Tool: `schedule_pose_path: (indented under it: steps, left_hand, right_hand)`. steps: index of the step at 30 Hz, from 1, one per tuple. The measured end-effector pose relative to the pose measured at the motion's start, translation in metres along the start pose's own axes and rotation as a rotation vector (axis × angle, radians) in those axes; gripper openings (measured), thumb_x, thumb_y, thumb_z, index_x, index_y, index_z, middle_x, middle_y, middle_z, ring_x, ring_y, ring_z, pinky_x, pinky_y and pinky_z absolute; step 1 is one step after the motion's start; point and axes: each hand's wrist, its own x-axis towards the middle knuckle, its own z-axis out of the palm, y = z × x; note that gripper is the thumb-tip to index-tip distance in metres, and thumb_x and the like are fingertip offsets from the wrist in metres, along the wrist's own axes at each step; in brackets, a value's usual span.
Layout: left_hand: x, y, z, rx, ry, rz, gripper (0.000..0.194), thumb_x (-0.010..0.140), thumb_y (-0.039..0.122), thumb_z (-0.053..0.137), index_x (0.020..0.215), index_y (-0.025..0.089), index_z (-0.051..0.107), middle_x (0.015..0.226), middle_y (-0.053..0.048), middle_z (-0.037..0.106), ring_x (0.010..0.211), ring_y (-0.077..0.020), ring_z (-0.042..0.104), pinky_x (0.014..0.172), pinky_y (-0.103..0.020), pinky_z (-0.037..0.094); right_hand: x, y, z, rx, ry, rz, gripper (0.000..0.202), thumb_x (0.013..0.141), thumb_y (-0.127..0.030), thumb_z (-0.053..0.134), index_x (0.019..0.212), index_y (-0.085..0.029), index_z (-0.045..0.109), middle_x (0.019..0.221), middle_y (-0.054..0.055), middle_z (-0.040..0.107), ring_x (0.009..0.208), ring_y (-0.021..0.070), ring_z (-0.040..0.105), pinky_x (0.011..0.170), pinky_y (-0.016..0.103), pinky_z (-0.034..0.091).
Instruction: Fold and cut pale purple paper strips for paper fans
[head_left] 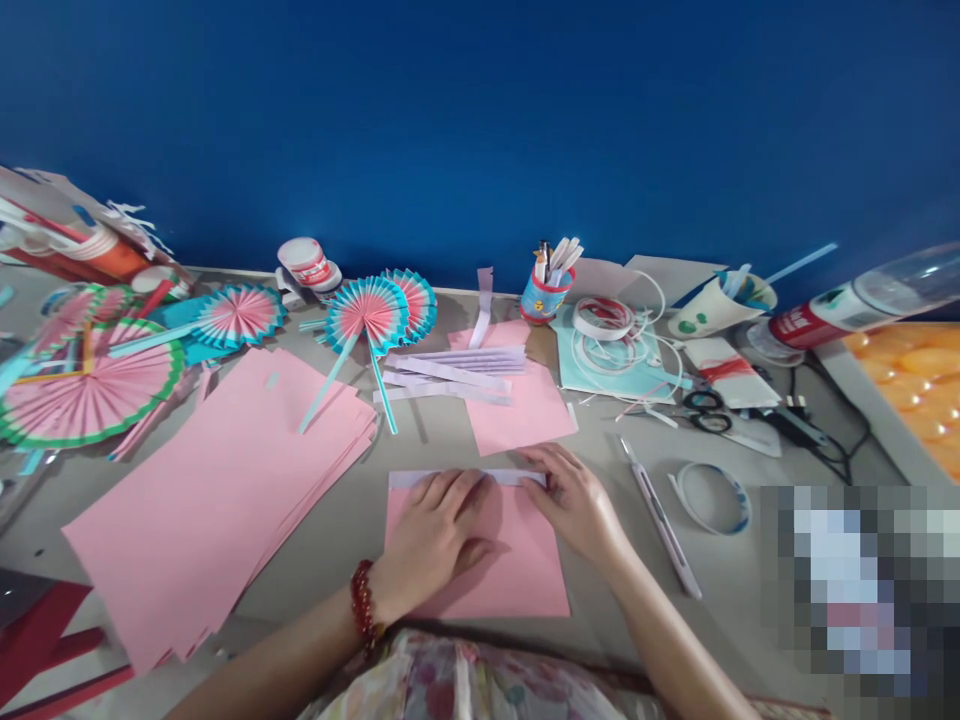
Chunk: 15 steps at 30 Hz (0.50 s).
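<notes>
A pink paper sheet (517,570) lies flat before me, with a pale lilac strip (405,479) along its far edge. My left hand (431,535), a red bead bracelet at its wrist, lies over the sheet, its fingers stretched out onto the strip. At the strip's right end rests my right hand (581,505); its thumb touches the strip while the other fingers reach past the far edge. Thumb and fingers look apart. Beyond the hands, several folded lilac strips (457,370) lie partly over another pink sheet (517,410).
To the left is a stack of pink sheets (217,480). Round pleated paper fans (367,315) stand behind it. A craft knife (660,520), a tape roll (709,497) and scissors (706,410) lie right. A pen cup (546,295) and bottle (832,310) stand farther back.
</notes>
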Motion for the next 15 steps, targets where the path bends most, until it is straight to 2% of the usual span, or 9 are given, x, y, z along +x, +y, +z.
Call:
schedule_pose_path:
  steps: [8,15]
  left_hand:
    - [-0.0006,0.0010,0.0004,0.001,-0.024,-0.012,0.060,0.097,0.051,0.056,0.142,0.013,0.049,0.140,-0.013,0.052,0.125,-0.0310,0.048,0.106,-0.046,0.040]
    - [-0.0007,0.0008,0.0007,0.006,-0.027,-0.011,0.061,0.097,0.053,0.054,0.142,0.013,0.049,0.139,-0.013,0.053,0.122,-0.0310,0.049,0.105,-0.046,0.041]
  right_hand:
    - [-0.0067,-0.0027,0.0014,-0.056,0.064,-0.026,0.025,0.091,-0.020,0.053,0.112,-0.022,0.066,0.107,0.007,0.068,0.085,0.0193,0.065,0.074,0.030,0.053]
    - [-0.0078,0.0020,0.0003,-0.074,0.082,-0.010,0.023,0.093,-0.023,0.053,0.111,-0.022,0.066,0.105,0.006,0.068,0.073,0.0163,0.063,0.071,0.028,0.053]
